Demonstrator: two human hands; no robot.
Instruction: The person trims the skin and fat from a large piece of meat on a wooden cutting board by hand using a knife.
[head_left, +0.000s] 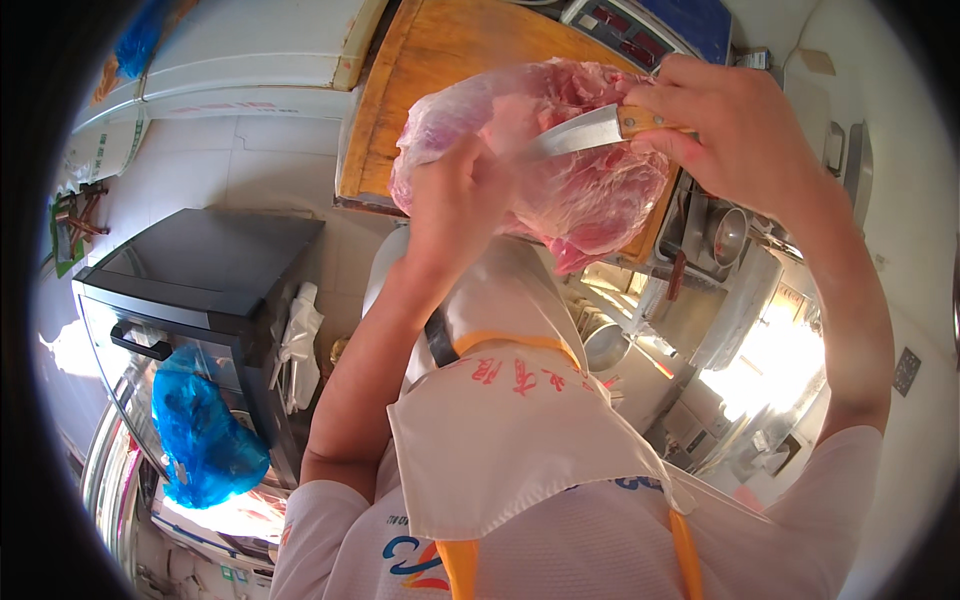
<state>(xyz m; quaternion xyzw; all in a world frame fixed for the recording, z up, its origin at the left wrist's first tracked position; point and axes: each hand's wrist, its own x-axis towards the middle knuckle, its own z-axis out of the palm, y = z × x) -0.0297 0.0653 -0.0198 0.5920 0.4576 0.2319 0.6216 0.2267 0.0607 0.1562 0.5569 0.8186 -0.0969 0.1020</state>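
Observation:
A large piece of raw meat (600, 205), pink with pale fat, lies at the near edge of a wooden cutting board (392, 110) and hangs a little past it. My right hand (735, 125) is closed round the wooden handle of a knife (585, 132). Its broad blade points left and lies over the top of the meat, with the tip blurred near my left hand. On the left side of the meat, my left hand (460, 190) grips it with curled fingers, partly blurred and partly hidden.
Behind the board sits a scale (628, 32) with a display panel. To the left stands a dark cabinet (205, 260) with a blue plastic bag (205, 430) hanging on it. Metal bowls (728, 238) and utensils are at the right. A white chest (250, 55) stands at the far left.

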